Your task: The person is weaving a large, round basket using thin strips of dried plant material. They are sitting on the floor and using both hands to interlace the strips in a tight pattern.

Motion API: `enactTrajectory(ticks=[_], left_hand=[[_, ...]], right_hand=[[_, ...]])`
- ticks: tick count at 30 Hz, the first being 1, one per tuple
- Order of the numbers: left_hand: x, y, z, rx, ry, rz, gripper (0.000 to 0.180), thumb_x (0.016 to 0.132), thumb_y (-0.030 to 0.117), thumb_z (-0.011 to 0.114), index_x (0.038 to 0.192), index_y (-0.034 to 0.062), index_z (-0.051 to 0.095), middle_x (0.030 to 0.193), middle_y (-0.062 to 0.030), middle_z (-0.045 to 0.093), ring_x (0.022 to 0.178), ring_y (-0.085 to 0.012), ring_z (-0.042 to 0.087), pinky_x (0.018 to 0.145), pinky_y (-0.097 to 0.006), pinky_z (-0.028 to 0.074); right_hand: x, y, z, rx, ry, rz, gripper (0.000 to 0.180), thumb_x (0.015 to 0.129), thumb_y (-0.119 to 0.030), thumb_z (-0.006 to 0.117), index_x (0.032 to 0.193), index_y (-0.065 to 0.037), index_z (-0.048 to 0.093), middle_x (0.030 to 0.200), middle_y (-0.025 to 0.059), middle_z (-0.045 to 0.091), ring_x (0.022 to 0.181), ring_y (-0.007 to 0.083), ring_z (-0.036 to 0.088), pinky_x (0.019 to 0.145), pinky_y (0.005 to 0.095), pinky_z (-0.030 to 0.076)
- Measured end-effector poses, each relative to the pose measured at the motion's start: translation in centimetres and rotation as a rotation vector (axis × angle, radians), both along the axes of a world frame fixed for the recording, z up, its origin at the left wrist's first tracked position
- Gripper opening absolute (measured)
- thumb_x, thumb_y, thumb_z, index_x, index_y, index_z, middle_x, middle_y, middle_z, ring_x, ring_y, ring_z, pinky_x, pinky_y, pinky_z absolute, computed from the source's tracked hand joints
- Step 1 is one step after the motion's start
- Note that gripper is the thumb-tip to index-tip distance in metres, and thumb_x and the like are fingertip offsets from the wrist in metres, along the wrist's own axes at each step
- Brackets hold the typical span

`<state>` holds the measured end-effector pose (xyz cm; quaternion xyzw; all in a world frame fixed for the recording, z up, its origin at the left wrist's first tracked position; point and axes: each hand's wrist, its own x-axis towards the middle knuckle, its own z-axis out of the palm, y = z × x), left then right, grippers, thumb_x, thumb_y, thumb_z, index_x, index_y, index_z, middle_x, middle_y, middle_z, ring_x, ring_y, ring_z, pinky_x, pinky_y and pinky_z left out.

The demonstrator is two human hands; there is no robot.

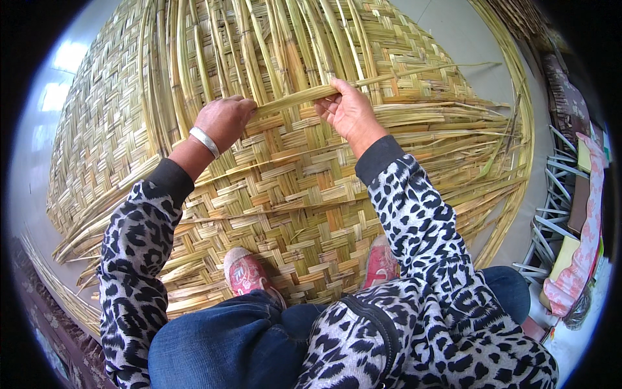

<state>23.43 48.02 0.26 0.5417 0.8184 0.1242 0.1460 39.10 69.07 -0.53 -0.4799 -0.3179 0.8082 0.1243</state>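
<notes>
Green-gold strip (288,102): left hand (225,120) and right hand (348,111) pinch it well apart, I'd say to hold it straight above the mat (308,243).

No lettering, label, number or sign can be read. The left red shoe (246,273) bears pale markings on its upper, too small and blurred to tell whether they are letters or ornament. The right red shoe (382,264) is partly covered, and the pale marks on the part that shows cannot be made out either.
</notes>
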Motion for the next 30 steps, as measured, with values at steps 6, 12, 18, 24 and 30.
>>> enactTrajectory(ticks=[6,12,18,24,30], left_hand=[[-2.2,0.8,0.0,-0.056,-0.395,0.120,0.033,0.095,0.032,0.058,0.109,0.0041,0.069,0.097,-0.0197,0.070,0.089,-0.0353,0.067,0.083,-0.040,0.053],[-3.0,1.6,-0.3,-0.093,-0.521,0.207,0.031,0.095,0.027,0.062,0.108,-0.0004,0.070,0.090,-0.0142,0.072,0.081,-0.0187,0.067,0.079,-0.033,0.054],[-0.6,0.8,0.2,0.076,-0.060,0.010,0.014,0.089,0.017,0.060,0.093,0.0056,0.067,0.092,-0.0087,0.065,0.089,-0.0300,0.065,0.074,-0.043,0.055],[0.5,0.6,0.0,0.103,0.362,-0.182,0.008,0.082,0.010,0.060,0.090,0.0082,0.058,0.088,-0.0079,0.059,0.090,-0.0255,0.063,0.070,-0.037,0.056],[-0.5,1.3,-0.8,0.095,0.241,-0.037,0.010,0.089,0.015,0.058,0.097,0.0088,0.059,0.093,-0.0092,0.062,0.095,-0.0274,0.063,0.073,-0.042,0.054]], right_hand=[[0.6,0.3,0.8,-0.017,0.294,0.090,0.016,0.094,-0.017,0.064,0.101,-0.004,0.058,0.092,0.0117,0.065,0.083,0.0234,0.066,0.071,0.0402,0.059],[0.6,0.5,-0.9,-0.126,0.160,-0.049,0.022,0.092,-0.015,0.066,0.106,-0.002,0.055,0.098,0.0138,0.062,0.085,0.0274,0.065,0.068,0.0418,0.059],[0.7,1.3,-2.3,-0.150,0.028,-0.018,0.016,0.093,-0.017,0.065,0.101,-0.004,0.060,0.092,0.0134,0.067,0.086,0.0286,0.066,0.071,0.0438,0.058],[0.0,1.4,-1.4,-0.119,0.051,-0.012,0.018,0.090,-0.014,0.066,0.101,-0.002,0.057,0.093,0.0160,0.064,0.081,0.0297,0.066,0.066,0.0451,0.059],[-0.4,1.0,0.3,-0.039,0.232,0.012,0.013,0.093,-0.009,0.063,0.102,-0.002,0.058,0.096,0.0153,0.067,0.085,0.0268,0.068,0.075,0.0417,0.060]])
